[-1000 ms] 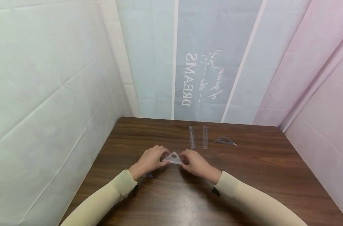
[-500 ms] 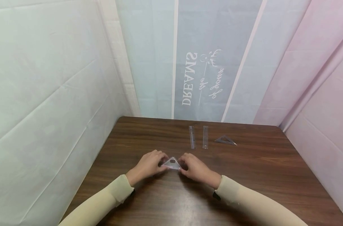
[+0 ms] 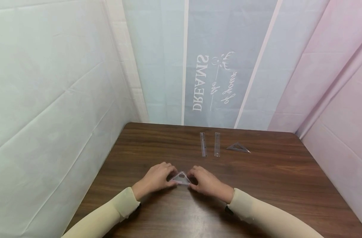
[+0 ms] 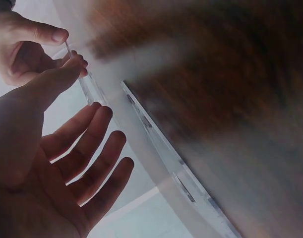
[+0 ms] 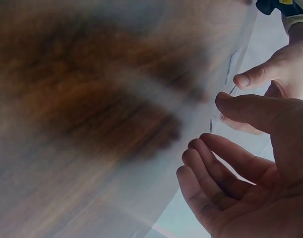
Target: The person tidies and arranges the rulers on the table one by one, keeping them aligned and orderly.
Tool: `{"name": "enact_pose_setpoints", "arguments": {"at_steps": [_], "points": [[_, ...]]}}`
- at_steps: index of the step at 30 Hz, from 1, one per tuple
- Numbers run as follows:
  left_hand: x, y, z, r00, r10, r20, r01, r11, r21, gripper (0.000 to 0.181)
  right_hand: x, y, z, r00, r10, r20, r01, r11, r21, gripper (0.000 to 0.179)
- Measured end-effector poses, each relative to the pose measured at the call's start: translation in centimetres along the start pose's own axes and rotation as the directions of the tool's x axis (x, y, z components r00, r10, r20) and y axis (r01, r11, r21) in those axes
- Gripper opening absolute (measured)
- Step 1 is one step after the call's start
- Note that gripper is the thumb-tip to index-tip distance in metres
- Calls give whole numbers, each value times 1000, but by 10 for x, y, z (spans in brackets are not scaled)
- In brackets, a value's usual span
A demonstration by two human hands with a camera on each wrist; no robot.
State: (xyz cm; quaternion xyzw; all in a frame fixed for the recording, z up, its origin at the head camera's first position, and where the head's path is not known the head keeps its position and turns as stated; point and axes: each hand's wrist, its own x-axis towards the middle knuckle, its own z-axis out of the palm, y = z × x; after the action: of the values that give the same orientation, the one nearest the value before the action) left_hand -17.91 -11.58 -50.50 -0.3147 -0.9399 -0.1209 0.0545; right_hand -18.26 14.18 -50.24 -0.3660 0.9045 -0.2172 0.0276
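A clear triangular set square (image 3: 181,179) with an oval hole is held by its two lower corners, close over the table. My left hand (image 3: 158,177) pinches the left corner between thumb and fingertips; in the left wrist view the other fingers spread loosely apart from it. At the right corner, my right hand (image 3: 207,181) pinches with thumb and forefinger, its remaining fingers slightly bent. Near the left hand, in the left wrist view, a second flat clear piece with slots (image 4: 163,148) lies on the table; the left arm hides it in the head view.
Two clear rulers, the left ruler (image 3: 203,144) and the right ruler (image 3: 217,144), lie toward the back of the brown wooden table (image 3: 273,172). Another set square (image 3: 238,147) lies to their right. Cloth walls (image 3: 157,82) stand around the table's back and sides.
Both hands have drawn the set square toward me, down in the head view. A bluish corner beside the left wrist has gone out of sight behind the arm. The rulers have stayed put.
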Motion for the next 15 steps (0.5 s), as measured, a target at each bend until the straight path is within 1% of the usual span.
{"name": "enact_pose_setpoints", "arguments": {"at_steps": [10, 15], "points": [[-4, 2, 6, 1000, 7, 26, -7, 1000, 8, 38, -6, -2, 3, 1000, -16, 6, 16, 1000, -16, 24], [-5, 4, 6, 999, 8, 35, -9, 1000, 21, 39, -7, -4, 4, 1000, -20, 11, 20, 999, -29, 24]]}}
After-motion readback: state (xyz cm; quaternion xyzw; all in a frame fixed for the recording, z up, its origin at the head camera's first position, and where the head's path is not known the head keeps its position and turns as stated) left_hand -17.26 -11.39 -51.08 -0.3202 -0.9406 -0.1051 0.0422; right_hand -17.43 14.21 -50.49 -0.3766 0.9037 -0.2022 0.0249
